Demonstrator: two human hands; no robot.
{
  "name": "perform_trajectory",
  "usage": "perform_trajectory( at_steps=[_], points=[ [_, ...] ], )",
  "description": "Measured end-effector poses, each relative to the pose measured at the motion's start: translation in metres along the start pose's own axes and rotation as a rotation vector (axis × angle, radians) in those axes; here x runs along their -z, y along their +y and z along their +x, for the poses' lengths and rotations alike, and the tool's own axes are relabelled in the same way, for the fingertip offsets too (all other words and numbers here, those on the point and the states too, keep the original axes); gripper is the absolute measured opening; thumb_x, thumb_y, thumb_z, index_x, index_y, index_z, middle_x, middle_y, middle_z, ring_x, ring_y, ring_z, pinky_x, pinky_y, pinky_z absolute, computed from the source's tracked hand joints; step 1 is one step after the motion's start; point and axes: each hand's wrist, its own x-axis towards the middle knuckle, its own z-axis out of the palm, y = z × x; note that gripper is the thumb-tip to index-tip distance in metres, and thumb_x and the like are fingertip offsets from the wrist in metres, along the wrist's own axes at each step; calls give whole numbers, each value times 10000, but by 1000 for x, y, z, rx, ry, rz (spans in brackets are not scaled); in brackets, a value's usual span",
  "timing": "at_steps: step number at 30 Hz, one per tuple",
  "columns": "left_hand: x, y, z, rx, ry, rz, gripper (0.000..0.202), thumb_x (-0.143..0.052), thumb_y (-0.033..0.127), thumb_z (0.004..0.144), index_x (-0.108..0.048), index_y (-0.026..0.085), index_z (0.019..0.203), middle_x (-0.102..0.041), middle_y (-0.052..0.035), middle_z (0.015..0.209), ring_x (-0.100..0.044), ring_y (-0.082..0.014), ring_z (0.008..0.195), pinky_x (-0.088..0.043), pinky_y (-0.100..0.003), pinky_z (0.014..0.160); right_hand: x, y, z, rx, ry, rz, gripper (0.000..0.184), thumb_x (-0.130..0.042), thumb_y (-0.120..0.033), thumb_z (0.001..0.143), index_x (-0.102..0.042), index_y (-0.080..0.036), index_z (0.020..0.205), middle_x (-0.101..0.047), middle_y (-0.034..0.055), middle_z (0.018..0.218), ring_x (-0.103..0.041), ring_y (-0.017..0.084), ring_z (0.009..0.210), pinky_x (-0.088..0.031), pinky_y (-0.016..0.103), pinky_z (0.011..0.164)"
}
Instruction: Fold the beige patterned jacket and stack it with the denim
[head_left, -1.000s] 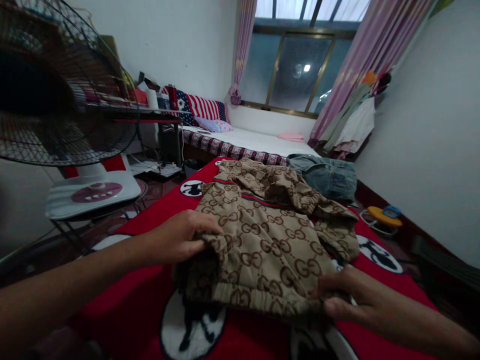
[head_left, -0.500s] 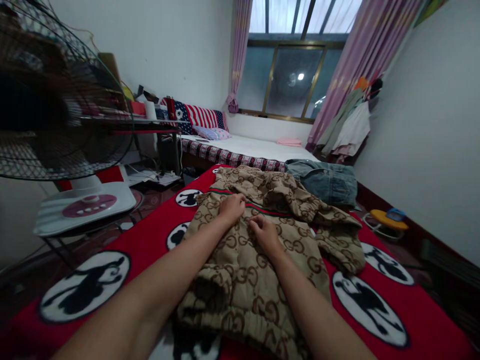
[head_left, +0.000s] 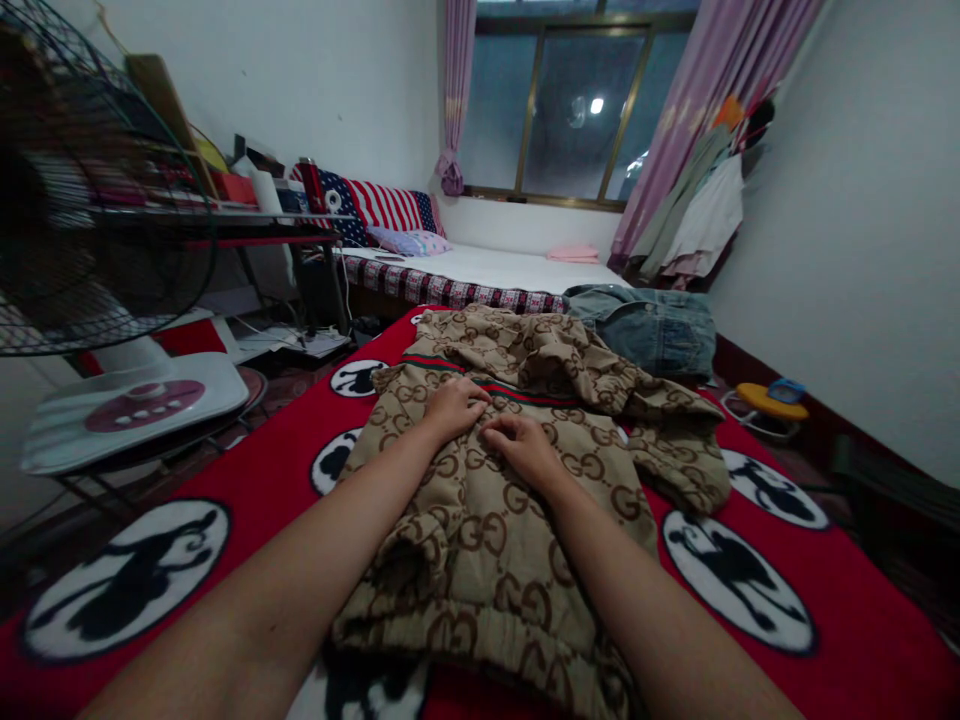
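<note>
Tan jacket (head_left: 480, 530) on red blanket (head_left: 259, 470), ctr to 6 o'clock. L hand (head_left: 454, 408) + R hand (head_left: 523, 450) on it, bent, can't tell if gripping. Mostly spread; sleeve (head_left: 682, 470) @ 3 o'clock not flat yet.

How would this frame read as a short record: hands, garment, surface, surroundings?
Left hand: on the patterned jacket, by its red-and-green band
Right hand: beside the left, at the jacket's front, fingers curled; grip unclear
Jacket: spread out, partly rumpled
Surface: red cloth with black-and-white ovals
Beyond: denim garment at right; bed below the window
Left side: fan
</note>
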Motion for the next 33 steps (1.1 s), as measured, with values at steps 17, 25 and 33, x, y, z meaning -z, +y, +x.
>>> perform_trajectory(
  at_steps=[17,25,33],
  points=[
    [0,9,-3,-5,50,109,440,-569,130,714,-723,217,1117,-619,-63,1233,-506,-249,1148,-422,-373,1043,1,-4,1,30,6,-16,131,-572,-216,769,-689,-157,770,-638,-11,661,-531,106,567,-413,214,572],
    [9,19,-8,-57,14,239,324,-596,178,734,-774,285,983,-544,12,1398,-310,-319,1362,-299,-512,1113,1,-4,0,43,22,-52,132,-580,-236,767,-691,-165,758,-634,-13,637,-542,121,602,-408,225,600],
    [10,20,-7,-77,-45,281,356,-558,191,759,-745,308,1038,-726,-6,1106,-345,-313,1383,30,-644,1142,2,0,0,41,6,-55,138,-577,-237,772,-693,-162,771,-647,-2,673,-538,125,611,-412,229,601]
  ],
)
